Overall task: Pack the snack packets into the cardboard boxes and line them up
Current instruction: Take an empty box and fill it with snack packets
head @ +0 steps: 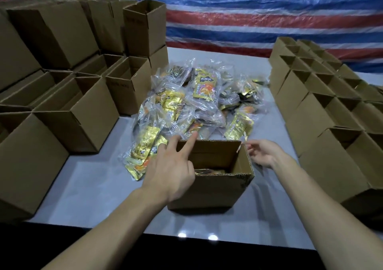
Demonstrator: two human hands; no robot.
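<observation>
An open cardboard box (219, 188) stands in front of me on the table, with gold snack packets showing at its bottom. Behind it lies a heap of clear bags of gold and orange snack packets (192, 103). My left hand (172, 168) hovers over the box's left side, fingers straight and spread, pointing toward the heap and holding nothing. My right hand (262, 152) is just beyond the box's far right corner, fingers loosely curled, empty.
Open empty cardboard boxes (74, 112) are stacked in piles on the left. Rows of open boxes (323, 108) line the right side. The grey table (99, 191) has a dark front edge near me. A red, white and blue striped tarp (248, 16) hangs behind.
</observation>
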